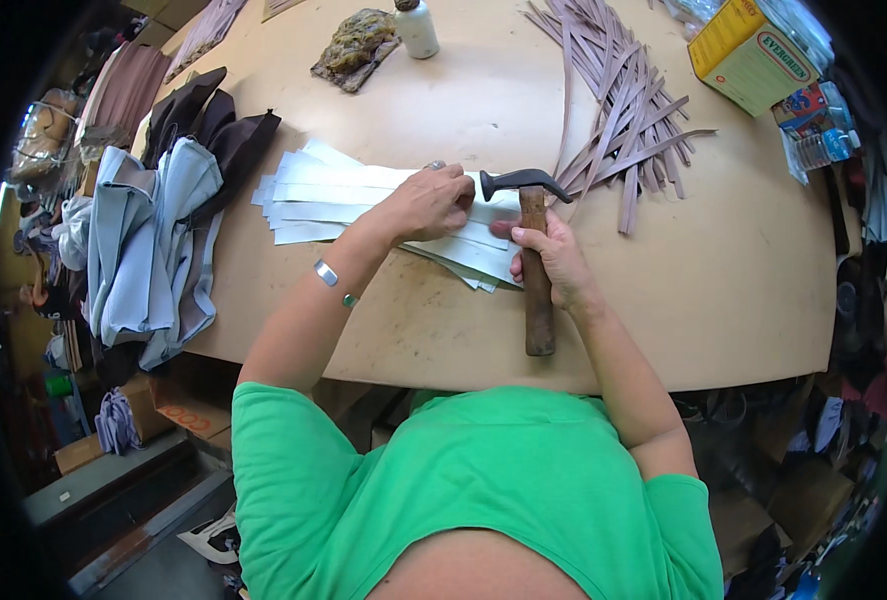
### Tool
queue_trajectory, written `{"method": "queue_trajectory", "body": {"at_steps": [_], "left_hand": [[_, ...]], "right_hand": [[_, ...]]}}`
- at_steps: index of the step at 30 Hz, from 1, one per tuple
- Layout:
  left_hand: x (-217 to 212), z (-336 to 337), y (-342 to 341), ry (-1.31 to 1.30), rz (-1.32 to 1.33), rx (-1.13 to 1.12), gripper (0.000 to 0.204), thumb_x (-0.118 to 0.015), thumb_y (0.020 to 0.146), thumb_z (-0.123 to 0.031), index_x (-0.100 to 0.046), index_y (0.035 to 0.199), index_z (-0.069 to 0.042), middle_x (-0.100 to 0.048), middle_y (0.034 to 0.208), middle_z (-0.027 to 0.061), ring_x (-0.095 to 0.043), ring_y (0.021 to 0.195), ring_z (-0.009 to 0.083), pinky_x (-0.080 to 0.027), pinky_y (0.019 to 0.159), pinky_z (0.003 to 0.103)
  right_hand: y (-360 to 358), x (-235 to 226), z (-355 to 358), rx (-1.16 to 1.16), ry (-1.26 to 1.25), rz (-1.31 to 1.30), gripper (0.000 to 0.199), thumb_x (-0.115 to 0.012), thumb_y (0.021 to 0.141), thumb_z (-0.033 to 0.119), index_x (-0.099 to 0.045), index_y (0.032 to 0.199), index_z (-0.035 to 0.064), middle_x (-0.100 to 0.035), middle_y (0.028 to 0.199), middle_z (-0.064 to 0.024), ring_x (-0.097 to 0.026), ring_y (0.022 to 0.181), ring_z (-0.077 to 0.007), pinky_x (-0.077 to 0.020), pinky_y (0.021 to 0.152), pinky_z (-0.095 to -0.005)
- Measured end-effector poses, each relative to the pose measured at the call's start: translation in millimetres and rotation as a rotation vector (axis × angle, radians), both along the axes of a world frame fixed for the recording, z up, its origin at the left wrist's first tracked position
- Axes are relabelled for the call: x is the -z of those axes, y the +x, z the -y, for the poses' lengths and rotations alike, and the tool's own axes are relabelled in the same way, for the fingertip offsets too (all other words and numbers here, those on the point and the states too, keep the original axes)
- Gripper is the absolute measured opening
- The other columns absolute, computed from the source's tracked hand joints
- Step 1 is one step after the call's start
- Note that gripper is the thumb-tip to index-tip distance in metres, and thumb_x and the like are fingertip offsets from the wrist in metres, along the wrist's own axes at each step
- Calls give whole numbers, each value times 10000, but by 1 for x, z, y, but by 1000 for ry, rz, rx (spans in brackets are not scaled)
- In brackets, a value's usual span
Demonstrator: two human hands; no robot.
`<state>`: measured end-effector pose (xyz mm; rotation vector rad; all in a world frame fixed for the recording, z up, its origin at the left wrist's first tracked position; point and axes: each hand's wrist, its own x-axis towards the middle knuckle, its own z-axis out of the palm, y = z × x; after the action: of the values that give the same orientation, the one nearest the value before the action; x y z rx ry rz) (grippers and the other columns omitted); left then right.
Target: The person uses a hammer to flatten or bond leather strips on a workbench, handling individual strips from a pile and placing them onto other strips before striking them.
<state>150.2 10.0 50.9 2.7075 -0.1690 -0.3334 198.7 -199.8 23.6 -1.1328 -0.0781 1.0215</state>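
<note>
My right hand (560,262) is wrapped round the wooden handle of a hammer (536,300). Its black, curved head (518,181) is uppermost, with a round face toward my left hand. The handle hangs nearly upright in this view. My left hand (431,204) is closed, fingertips curled together over the pale strips (313,208); whatever they pinch is hidden. Those strips, whitish and flat, lie fanned out and overlapping on the tan table (683,300). Their right ends pass beneath both hands.
Mauve strips (628,130) are heaped at the far right. A white bottle (416,30) and a crumpled, stained lump (356,50) stand at the back. Folded grey-blue cloth pieces (153,240) hang over the left edge. A yellow box (753,55) and plastic bottle (825,148) occupy the right corner.
</note>
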Motion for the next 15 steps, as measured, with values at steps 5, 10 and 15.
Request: {"method": "queue_trajectory", "body": {"at_steps": [5,10,15], "left_hand": [[2,2,-5,-145,50,-58,227,-619,730,-87,-556,942,-35,-560,914,133,-547,895,302,-446,803,378],[-2,0,1,-109,-35,-42,177,-610,738,-92,-555,894,-30,-570,903,129,-557,885,301,-452,796,383],[1,10,-3,15,80,15,148,-622,739,-74,-556,866,-36,-556,907,119,-558,858,296,-459,748,380]], "right_hand": [[-4,2,1,34,9,27,260,-534,845,57,-438,1076,-13,-617,975,-161,-550,498,-106,-492,433,-250],[-5,1,5,67,9,57,262,-528,836,44,-438,1076,-13,-618,975,-167,-546,496,-112,-487,438,-255],[-6,3,12,112,-37,52,268,-524,827,38,-439,1076,-12,-615,968,-169,-548,505,-119,-486,442,-259]]}}
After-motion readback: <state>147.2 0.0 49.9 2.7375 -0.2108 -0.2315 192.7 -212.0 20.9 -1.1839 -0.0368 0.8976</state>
